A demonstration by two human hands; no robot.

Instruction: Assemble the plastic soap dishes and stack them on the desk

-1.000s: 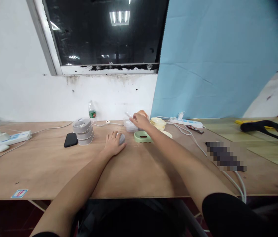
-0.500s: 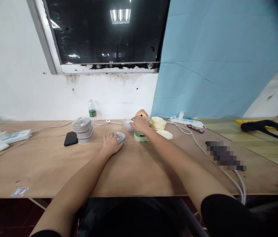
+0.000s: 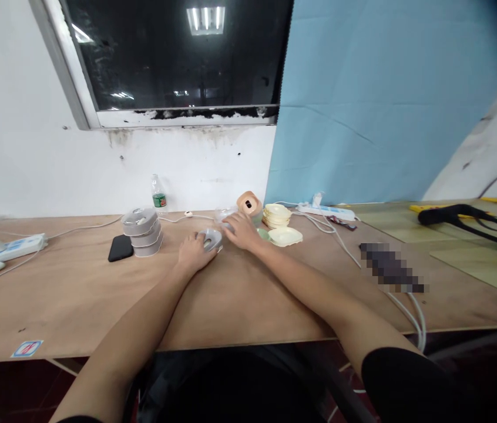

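Observation:
On the table, a round grey dish-like piece (image 3: 211, 239) with a hole in its middle is held at its left edge by my left hand (image 3: 194, 251), the fingers curled over it. My right hand (image 3: 243, 231) is just right of it, fingers bent down and drawn together. Something small and pale shows under those fingertips, too unclear to name. A clear plastic bowl (image 3: 224, 215) is right behind the fingers. Partly hidden by my right hand is a green piece (image 3: 263, 234). An orange piece with a dark hole (image 3: 249, 203) stands behind it.
Stacked grey containers (image 3: 141, 232) stand left beside a black phone (image 3: 120, 248). A bottle (image 3: 158, 192) is by the wall. Right of my hands are stacked cream pieces (image 3: 277, 215) and a cream dish (image 3: 285, 237). White cables and power strips (image 3: 328, 211) lie at both sides.
My right hand has come left and nearer, from over the green piece to beside the grey piece. My left hand stays on the grey piece. The view has shifted slightly.

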